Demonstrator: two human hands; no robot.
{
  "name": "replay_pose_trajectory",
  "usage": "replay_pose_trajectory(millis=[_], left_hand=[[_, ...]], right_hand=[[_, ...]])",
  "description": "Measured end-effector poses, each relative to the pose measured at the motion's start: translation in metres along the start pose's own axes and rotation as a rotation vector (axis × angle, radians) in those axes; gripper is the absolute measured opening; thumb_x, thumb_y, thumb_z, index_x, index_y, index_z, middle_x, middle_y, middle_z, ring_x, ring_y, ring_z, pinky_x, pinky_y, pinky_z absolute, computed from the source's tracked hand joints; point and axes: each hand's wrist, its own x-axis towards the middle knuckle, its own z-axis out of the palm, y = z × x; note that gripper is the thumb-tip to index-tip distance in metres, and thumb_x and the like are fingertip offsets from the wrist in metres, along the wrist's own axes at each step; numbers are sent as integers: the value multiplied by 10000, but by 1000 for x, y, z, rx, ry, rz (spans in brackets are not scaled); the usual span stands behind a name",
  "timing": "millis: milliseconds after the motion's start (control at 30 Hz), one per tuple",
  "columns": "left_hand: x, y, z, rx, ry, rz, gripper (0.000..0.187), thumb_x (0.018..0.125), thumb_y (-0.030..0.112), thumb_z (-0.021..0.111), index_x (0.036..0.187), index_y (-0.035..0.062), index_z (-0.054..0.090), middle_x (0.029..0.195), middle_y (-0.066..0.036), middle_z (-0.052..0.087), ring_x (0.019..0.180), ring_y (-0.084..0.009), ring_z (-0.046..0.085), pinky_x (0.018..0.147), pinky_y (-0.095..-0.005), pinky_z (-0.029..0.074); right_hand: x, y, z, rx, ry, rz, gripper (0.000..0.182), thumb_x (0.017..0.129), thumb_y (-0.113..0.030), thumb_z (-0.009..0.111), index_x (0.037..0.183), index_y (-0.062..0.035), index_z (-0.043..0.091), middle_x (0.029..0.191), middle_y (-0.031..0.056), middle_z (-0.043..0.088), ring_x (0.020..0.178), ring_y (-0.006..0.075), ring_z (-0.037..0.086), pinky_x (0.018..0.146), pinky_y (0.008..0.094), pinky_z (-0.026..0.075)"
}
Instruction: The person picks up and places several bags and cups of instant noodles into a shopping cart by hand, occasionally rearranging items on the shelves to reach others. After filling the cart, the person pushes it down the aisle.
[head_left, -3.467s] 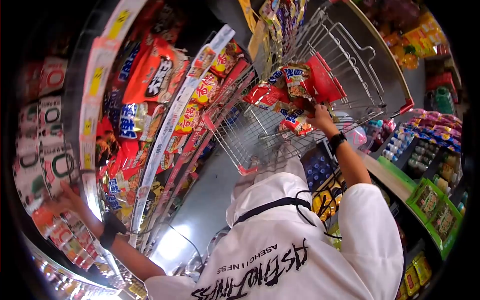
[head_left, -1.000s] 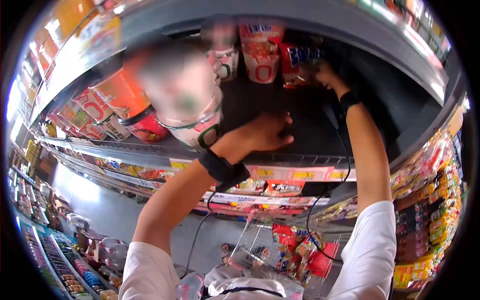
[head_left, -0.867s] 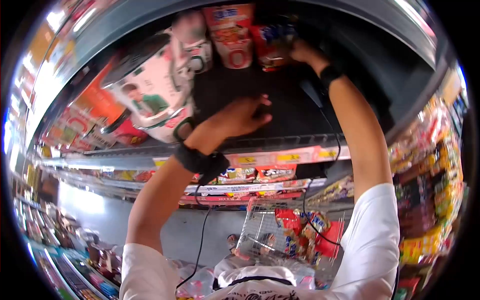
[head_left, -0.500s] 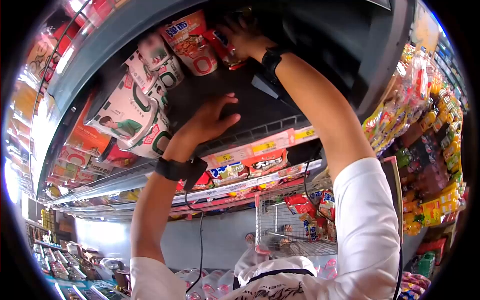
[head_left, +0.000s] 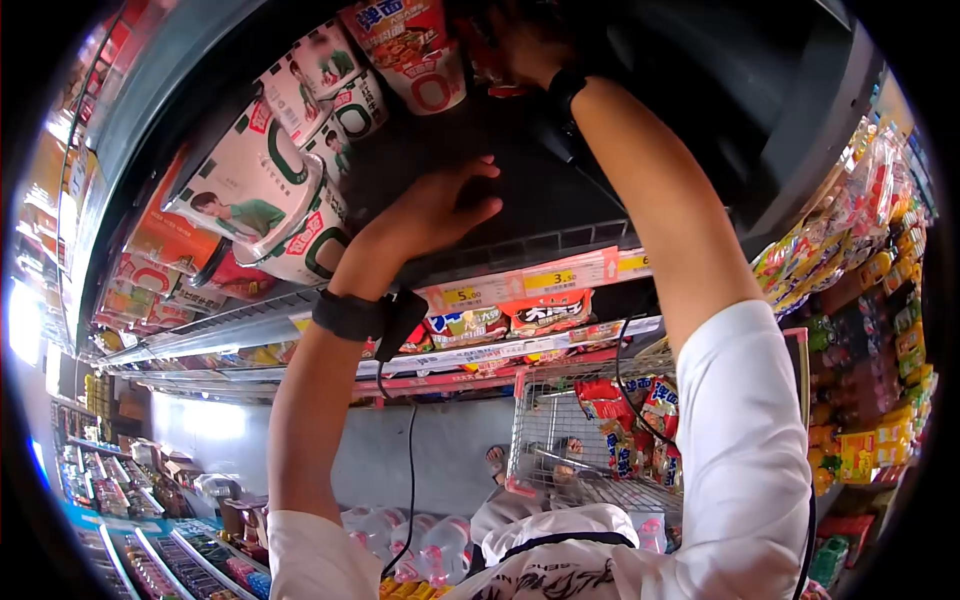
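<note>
My left hand (head_left: 430,213) hovers above the dark shelf near its wire front edge, fingers apart and nothing in it. Deep at the back of the shelf, my right hand (head_left: 530,50) is at a red noodle packet (head_left: 482,52); the dark hides its fingertips, so its hold is unclear. Just left of that packet stands a red noodle cup (head_left: 430,85). White noodle cups with green marks (head_left: 253,185) are stacked on the shelf's left side.
Price tags (head_left: 525,285) line the shelf edge, with noodle packets (head_left: 550,312) on the shelf below. A wire cart (head_left: 545,420) holds several red packets (head_left: 640,420). Hanging snack bags (head_left: 830,220) are at the right. Cables hang from both wrists.
My right hand has moved deeper into the shelf, with the red packet there also farther back in view. The view has shifted a little. My left hand stays over the shelf.
</note>
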Motion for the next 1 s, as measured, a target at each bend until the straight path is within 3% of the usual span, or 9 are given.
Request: replay_pose_trajectory(millis=[233,367,433,567,633,767,867,933,1000], left_hand=[[-2,-4,0,-14,52,83,389,864,261,631,1197,83,538,1354,-88,482,1225,-243,481,964,-349,409],[0,-12,2,-59,55,120,370,867,228,635,1192,79,540,1358,-89,477,1232,-233,472,963,-350,408],[-2,-9,1,-62,47,108,366,871,228,631,1191,77,540,1358,-93,476,1231,-233,472,965,-347,406],[0,-10,3,-89,51,102,362,871,215,634,1190,71,542,1359,-110,473,1231,-235,471,971,-336,396],[2,-13,4,-108,56,110,361,868,208,639,1189,70,544,1358,-115,473,1231,-236,470,974,-335,392],[3,-13,3,-85,55,126,355,861,191,651,1178,66,551,1355,-122,473,1230,-237,467,976,-335,390],[3,-13,3,-110,59,127,348,866,200,645,1175,73,548,1358,-121,470,1233,-235,466,979,-338,387],[2,-9,0,-120,43,113,345,871,201,640,1180,80,544,1360,-121,469,1239,-234,461,990,-337,379],[0,-8,2,-151,14,90,343,876,202,635,1184,87,540,1361,-120,469,1246,-232,455,1001,-337,371]], right_hand=[[20,-11,-29,275,-435,456,369,894,-294,416,1172,-94,555,1220,201,539,1129,339,524,924,492,410],[17,-10,-8,-85,-422,172,428,907,-281,397,1287,-95,463,1283,211,495,1171,378,492,963,493,384],[0,16,47,-47,-45,218,450,901,-266,409,1323,-114,443,1372,212,414,1209,427,444,969,506,380],[-29,54,140,-18,310,359,394,869,-278,463,1206,-109,577,1316,188,494,1153,396,509,917,481,435],[-27,62,99,3,-327,248,900,736,-271,692,1466,-188,172,1438,175,273,1200,374,439,899,544,429],[-23,32,76,-10,-291,342,870,773,-236,652,1474,-179,140,1380,184,373,1145,370,491,866,531,451],[-20,32,83,-346,5,233,810,799,-185,628,1465,-136,169,1299,205,471,1129,379,510,856,481,472],[-14,33,73,337,-228,356,714,804,-203,629,1419,-80,287,1207,218,548,1094,366,543,838,462,476],[3,33,39,184,-455,215,675,784,-225,656,1369,-59,362,1155,210,580,1047,354,571,827,454,479]])
